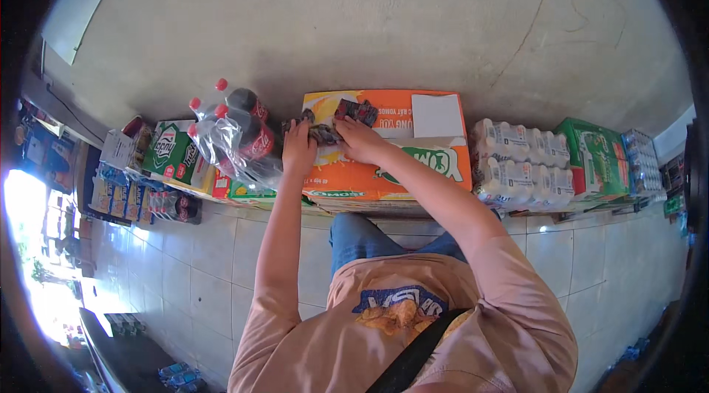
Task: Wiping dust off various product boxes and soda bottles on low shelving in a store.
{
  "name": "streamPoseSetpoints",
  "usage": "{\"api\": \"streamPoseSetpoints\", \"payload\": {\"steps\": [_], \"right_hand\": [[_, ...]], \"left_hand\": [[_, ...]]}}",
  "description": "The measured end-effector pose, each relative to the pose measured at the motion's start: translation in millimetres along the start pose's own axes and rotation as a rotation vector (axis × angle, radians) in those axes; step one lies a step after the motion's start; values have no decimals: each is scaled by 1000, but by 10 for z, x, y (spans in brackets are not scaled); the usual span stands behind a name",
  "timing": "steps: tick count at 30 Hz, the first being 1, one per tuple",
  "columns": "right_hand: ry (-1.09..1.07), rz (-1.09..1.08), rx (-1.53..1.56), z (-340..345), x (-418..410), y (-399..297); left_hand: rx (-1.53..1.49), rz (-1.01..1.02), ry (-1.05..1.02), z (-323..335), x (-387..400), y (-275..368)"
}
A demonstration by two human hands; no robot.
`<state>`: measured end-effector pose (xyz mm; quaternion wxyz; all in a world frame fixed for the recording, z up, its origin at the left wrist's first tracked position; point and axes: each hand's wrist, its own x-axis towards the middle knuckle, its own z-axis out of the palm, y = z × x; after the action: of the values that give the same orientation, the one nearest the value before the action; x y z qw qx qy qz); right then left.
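A dark crumpled piece with a reddish pattern, either cloth or packaging, lies on top of an orange carton. My right hand has its fingers on it near the carton's middle. At the carton's left end, my left hand grips more of the same dark material. A bunched part stretches between the two hands. Fingers hide some of the material, so I cannot tell whether it is one piece or several. A white sheet rests on the carton's right side.
Plastic-wrapped cola bottles with red caps stand left of the carton, beside a green carton. To its right are shrink-wrapped small bottles, another green box and a wrapped pack. A wall rises behind; tiled floor lies below.
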<state>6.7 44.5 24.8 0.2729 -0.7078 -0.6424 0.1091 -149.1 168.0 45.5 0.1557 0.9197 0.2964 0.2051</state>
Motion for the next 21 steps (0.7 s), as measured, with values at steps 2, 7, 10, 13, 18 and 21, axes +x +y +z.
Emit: {"api": "streamPoseSetpoints", "payload": {"steps": [2,7,10,13,18,21], "right_hand": [[-3,-45,-11,-114,-244,3],[25,-144,-109,-366,-1001,-134],[25,-93,-69,-578,-1494,-239],[-38,-35,78,-844,-1905,-229],[90,458,1179,-1490,-2424,65],[610,517,914,-1614,-2571,340]], "left_hand": [[68,123,54,-6,-226,88],[-6,233,70,57,-771,633],[-113,282,55,-25,-964,975],[-360,407,-71,-24,-1045,1092],[-1475,-385,120,88,-1176,875],[-1544,-551,534,-302,-899,591]]}}
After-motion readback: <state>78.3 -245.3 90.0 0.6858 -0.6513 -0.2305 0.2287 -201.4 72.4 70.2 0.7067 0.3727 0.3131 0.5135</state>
